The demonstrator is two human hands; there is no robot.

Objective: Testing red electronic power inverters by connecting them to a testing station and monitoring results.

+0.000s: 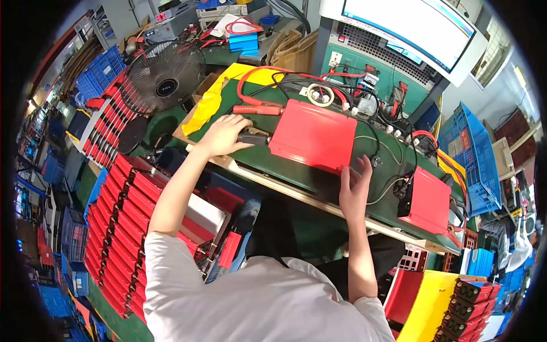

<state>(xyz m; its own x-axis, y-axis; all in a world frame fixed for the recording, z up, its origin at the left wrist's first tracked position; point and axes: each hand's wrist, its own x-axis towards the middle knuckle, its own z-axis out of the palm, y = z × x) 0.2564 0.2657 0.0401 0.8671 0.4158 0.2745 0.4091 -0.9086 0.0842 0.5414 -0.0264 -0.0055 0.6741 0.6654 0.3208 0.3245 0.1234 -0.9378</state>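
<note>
A flat red metal box [313, 134] lies on the green bench mat in front of me. At its left end are a red-handled clamp [257, 109] and, nearer to me, a black-handled clamp [252, 138]. My left hand [224, 135] is closed round the outer end of the black clamp, its thumb on the near side. My right hand [356, 185] is at the box's near right corner, fingers apart and slightly curled, holding nothing. Whether a fingertip touches the box, I cannot tell. A second red box [428, 200] sits farther right, with cables at its ends.
Cables and white plugs [347, 107] run along the back of the bench under a monitor [410, 28]. A fan [165, 77] stands at the left. Stacked red boxes [122, 228] fill the lower left, more [467, 308] the lower right. A blue crate [470, 157] is at the right.
</note>
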